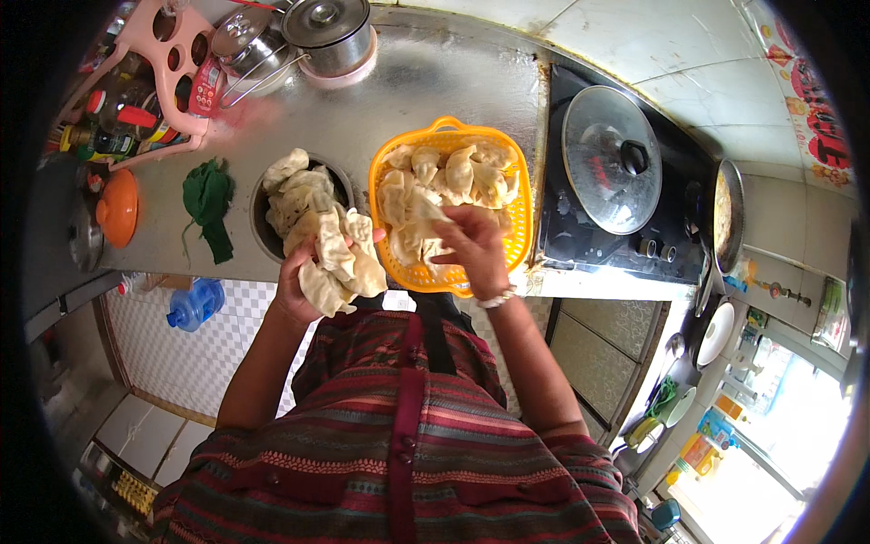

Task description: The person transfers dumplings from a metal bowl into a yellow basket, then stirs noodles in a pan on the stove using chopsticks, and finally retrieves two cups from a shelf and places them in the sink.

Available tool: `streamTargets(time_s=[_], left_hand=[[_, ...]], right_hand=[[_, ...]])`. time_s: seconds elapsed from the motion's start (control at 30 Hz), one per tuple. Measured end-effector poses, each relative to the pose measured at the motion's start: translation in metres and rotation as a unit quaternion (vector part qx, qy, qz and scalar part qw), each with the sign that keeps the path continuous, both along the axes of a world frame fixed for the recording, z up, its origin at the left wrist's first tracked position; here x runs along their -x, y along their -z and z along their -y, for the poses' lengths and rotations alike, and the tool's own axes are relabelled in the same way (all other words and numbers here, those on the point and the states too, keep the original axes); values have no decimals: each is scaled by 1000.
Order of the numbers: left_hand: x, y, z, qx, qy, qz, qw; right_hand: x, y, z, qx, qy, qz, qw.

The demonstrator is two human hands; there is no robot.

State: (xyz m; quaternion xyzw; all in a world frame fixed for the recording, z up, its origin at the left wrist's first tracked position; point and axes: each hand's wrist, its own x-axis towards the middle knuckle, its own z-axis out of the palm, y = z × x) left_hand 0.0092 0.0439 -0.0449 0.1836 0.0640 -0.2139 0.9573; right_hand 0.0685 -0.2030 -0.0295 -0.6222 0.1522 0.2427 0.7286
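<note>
Several pale dumplings (342,262) rest in my left hand (299,282), its palm turned up in front of a round metal bowl (257,224). More dumplings (299,190) are heaped in that bowl, rising above its rim. To its right stands a yellow plastic basket (525,231), holding a layer of dumplings (460,173). My right hand (474,248) is over the basket's front right part, the fingers pinching the end of one dumpling (428,209). That dumpling is slightly blurred, and the hand hides some of those beneath it.
A glass lid (612,160) lies on the black cooktop (557,204) at the right. Left of the bowl are a green cloth (207,194) and an orange lid (119,207). Metal pots (326,41) and a pink rack (153,61) with bottles stand at the back left.
</note>
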Motion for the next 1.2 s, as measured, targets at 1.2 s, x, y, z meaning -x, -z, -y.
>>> streamTargets(time_s=[1.2], left_hand=[[8, 7, -1, 84, 41, -33, 995]], right_hand=[[-1, 52, 36, 603, -70, 272, 747]])
